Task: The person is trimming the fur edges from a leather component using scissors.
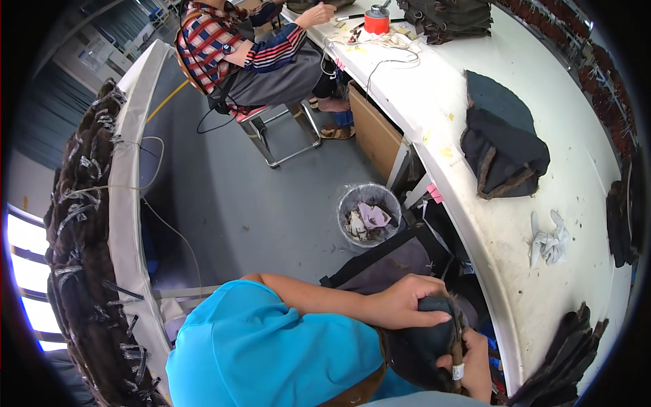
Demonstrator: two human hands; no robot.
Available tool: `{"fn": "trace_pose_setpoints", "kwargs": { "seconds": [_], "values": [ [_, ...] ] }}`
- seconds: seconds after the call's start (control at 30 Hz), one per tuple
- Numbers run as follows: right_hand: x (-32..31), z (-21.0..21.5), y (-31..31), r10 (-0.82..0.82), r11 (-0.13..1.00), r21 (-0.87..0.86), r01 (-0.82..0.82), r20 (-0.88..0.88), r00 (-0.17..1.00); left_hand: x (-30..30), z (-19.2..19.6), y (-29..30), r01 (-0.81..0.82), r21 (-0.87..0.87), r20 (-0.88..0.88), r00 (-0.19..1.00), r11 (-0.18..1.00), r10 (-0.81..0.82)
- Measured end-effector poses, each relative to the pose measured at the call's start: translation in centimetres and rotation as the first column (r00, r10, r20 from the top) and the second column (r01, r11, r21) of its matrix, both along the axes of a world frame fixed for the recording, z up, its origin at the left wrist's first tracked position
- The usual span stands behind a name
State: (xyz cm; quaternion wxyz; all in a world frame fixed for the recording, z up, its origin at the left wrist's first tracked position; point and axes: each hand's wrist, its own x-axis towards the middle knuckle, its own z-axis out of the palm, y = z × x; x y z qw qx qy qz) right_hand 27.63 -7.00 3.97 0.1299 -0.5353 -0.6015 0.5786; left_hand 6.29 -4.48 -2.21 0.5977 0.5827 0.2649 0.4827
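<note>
White worktable (502,237) | both hands grip dark fabric piece (424,342); left hand (407,302) on top; right hand (475,366) partly hidden

Using the long white workbench (502,237) as the anchor: a dark folded fabric piece (505,146) sits mid-bench, a crumpled white rag (548,244) just below it, and a red round tin (376,22) up at the far end beside a stack of dark pieces (447,19). On the floor left of the bench there's a lined bin (369,216) full of scraps, plus a metal stool (281,132) with a person in a plaid shirt (220,44) seated on it
</note>
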Motion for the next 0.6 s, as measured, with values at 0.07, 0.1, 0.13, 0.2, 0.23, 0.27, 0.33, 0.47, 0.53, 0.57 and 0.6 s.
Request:
{"fn": "trace_pose_setpoints", "kwargs": {
  "seconds": [0.07, 0.1, 0.13, 0.2, 0.23, 0.27, 0.33, 0.47, 0.53, 0.57, 0.6],
  "values": [
    [0.2, -0.4, 0.1, 0.009, 1.0, -0.024, -0.009, 0.025, 1.0, 0.0, -0.2, 0.0, -0.009, -0.011, -0.054, 0.999, 1.0, 0.008],
    [0.7, -0.8, 0.3, 0.046, 0.998, -0.046, -0.043, 0.065, 0.997, -0.1, -0.2, 0.3, 0.002, -0.034, -0.082, 0.997, 0.999, -0.005],
    [0.9, -1.0, 0.9, 0.121, 0.992, 0.027, -0.123, 0.079, 0.99, -0.3, -0.3, 0.6, 0.003, -0.055, -0.081, 0.997, 0.998, -0.007],
    [1.0, -1.0, 1.7, 0.165, 0.98, 0.091, -0.174, 0.103, 0.981, -0.5, 0.1, 1.2, -0.023, -0.023, -0.104, 0.994, 0.999, 0.02],
    [1.4, -1.7, 2.0, 0.209, 0.972, 0.095, -0.213, 0.052, 0.977, -0.3, 0.0, 0.8, -0.044, -0.013, -0.1, 0.994, 0.999, 0.042],
    [1.4, -1.8, 1.7, 0.166, 0.985, 0.045, -0.165, -0.03, 0.986, -0.2, 0.3, 1.3, -0.012, 0.023, -0.097, 0.995, 1.0, 0.014],
    [1.8, -2.5, 1.1, 0.116, 0.993, 0.033, -0.112, -0.146, 0.982, -0.2, 0.5, 1.3, 0.022, -0.033, -0.114, 0.993, 0.999, -0.025],
    [1.6, -2.5, 1.8, 0.096, 0.995, 0.012, -0.095, -0.124, 0.988, 0.1, 0.0, 1.9, 0.025, -0.117, -0.132, 0.99, 0.993, -0.04],
    [1.9, -2.5, 1.7, 0.097, 0.995, 0.007, -0.097, -0.104, 0.99, 0.2, -0.1, 1.9, 0.031, -0.116, -0.121, 0.992, 0.993, -0.045],
    [1.9, -2.4, 1.8, 0.098, 0.995, 0.005, -0.098, -0.104, 0.99, 0.4, -0.3, 1.8, 0.03, -0.118, -0.122, 0.992, 0.993, -0.045],
    [2.0, -2.1, 1.9, 0.117, 0.993, 0.033, -0.115, -0.075, 0.99, 0.4, -0.3, 1.8, 0.036, -0.126, -0.113, 0.992, 0.991, -0.051]
  ]
}}
